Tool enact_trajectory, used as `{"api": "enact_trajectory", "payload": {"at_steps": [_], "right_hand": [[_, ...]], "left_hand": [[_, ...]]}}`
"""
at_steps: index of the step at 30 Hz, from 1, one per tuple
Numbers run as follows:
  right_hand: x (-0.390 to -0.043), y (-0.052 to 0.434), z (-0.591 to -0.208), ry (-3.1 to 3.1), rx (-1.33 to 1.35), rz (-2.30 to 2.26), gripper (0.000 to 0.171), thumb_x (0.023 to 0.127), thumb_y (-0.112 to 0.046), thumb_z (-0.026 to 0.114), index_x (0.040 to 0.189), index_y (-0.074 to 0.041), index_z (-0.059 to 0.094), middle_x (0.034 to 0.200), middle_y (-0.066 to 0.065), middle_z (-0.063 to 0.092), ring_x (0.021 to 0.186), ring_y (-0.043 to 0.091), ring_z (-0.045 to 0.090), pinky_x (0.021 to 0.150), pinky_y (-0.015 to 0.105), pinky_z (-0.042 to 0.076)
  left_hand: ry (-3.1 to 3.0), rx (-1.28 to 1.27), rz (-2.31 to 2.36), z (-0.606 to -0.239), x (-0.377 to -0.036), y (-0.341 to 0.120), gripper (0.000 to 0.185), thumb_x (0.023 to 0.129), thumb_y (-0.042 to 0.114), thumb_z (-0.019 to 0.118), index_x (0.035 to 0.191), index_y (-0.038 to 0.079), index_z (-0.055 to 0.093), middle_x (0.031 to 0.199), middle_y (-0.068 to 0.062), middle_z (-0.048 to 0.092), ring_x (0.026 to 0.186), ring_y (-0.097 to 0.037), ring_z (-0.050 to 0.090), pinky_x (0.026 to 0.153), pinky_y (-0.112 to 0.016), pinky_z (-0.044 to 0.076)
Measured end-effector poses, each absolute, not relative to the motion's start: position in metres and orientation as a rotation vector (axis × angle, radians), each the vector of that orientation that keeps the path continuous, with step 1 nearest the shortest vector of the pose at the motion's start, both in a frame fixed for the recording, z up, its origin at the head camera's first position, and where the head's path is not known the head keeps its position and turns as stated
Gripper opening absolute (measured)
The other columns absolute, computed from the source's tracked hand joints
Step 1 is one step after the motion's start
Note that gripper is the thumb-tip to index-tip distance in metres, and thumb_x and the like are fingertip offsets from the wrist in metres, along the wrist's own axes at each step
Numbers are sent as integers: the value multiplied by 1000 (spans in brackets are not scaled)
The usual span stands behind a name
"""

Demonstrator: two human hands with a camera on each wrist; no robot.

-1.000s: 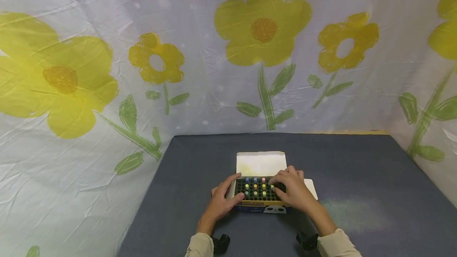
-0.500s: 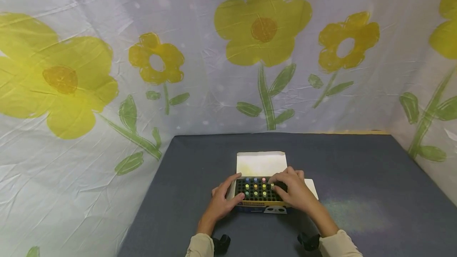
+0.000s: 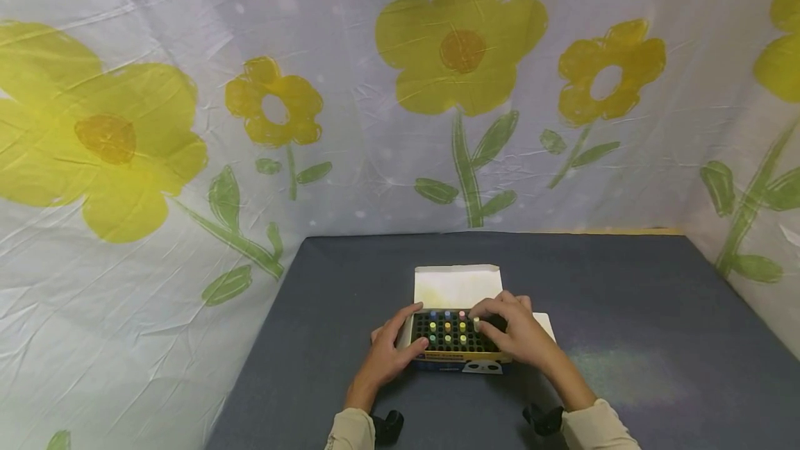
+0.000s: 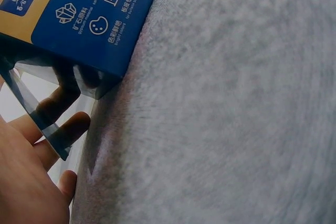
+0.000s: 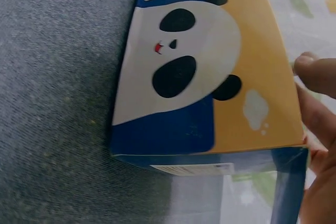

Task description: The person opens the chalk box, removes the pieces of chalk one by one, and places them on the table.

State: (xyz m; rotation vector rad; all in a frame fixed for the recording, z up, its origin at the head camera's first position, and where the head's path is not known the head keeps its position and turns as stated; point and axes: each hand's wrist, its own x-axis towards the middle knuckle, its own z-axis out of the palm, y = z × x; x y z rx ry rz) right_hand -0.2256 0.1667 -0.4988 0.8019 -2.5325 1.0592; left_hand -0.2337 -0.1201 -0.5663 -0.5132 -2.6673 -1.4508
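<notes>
flowered sheeting [image 3: 187,123], pale with big yellow blooms and green stems, hangs behind and to both sides of a grey felt-like surface [image 3: 625,297]. on that surface, between the two hands, sits a blue and yellow box [image 3: 459,360] with a panda face printed on its near side; its white lid flap [image 3: 457,285] stands open just beyond the fingertips. inside the box a black grid holds coloured chalk sticks [image 3: 447,328] standing upright, blue, pink, yellow and green tops showing.

left hand [image 3: 389,349] lies against the left end of the box, thumb on the near top corner and fingers [image 3: 405,314] reaching along the far left edge, lightly bent and wrapped round that end; the left wrist view shows fingers [image 4: 63,106] behind a clear side flap of the box. right hand [image 3: 515,335] covers the right part of the grid, its fingers [image 3: 484,310] curled down over the sticks with the tips at a pale stick in the right-hand columns; whether they pinch it cannot be told. the right wrist view shows a fingertip [image 5: 315,74] just past the box's top edge.
</notes>
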Motion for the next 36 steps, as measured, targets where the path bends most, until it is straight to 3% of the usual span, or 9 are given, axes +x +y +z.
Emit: {"api": "enact_trajectory", "payload": {"at_steps": [9, 14, 20, 26, 31, 36], "right_hand": [[-227, 170, -487, -2328, 777, 1078, 25, 86, -5, 78, 107, -20, 74, 94, -7, 64, 82, 17, 57, 85, 37, 26], [-230, 174, -485, -2271, 735, 1166, 28, 87, -1, 76, 108, -18, 75, 93, -6, 66, 82, 12, 59, 87, 36, 26], [-228, 183, -481, -2297, 673, 1271, 22, 90, -2, 74, 109, -13, 74, 88, -7, 66, 78, 4, 59, 89, 40, 29], [-224, 199, -480, -2348, 614, 1351, 21, 92, -6, 73, 112, -12, 73, 91, -5, 68, 85, 3, 62, 93, 47, 34], [-220, 216, -480, -2386, 573, 1343, 22, 95, -8, 70, 116, -17, 73, 95, -4, 68, 91, 2, 63, 87, 42, 50], [-214, 235, -479, -2382, 533, 1394, 23, 97, -7, 68, 118, -17, 72, 96, -1, 71, 101, 0, 63, 95, 34, 49]], "left_hand": [[-2672, -504, -1441, -568, -233, -118, 63, 91, 45, 71, 149, 43, 47, 148, -1, 58, 121, -25, 57, 101, -57, 25], [-2655, -518, -1452, -568, -233, -117, 62, 92, 44, 70, 150, 42, 47, 149, 0, 57, 122, -26, 57, 101, -57, 24], [-2655, -512, -1475, -566, -233, -118, 62, 91, 44, 71, 149, 45, 47, 150, 2, 56, 124, -25, 56, 102, -56, 24], [-2671, -495, -1478, -566, -233, -118, 62, 91, 45, 70, 149, 46, 46, 152, 3, 54, 127, -25, 54, 104, -58, 24], [-2666, -483, -1486, -565, -232, -118, 63, 92, 44, 70, 150, 44, 46, 154, 1, 52, 128, -29, 51, 101, -59, 27], [-2663, -464, -1494, -564, -231, -117, 62, 92, 44, 71, 149, 45, 47, 153, 2, 53, 130, -30, 49, 102, -61, 27]]}}
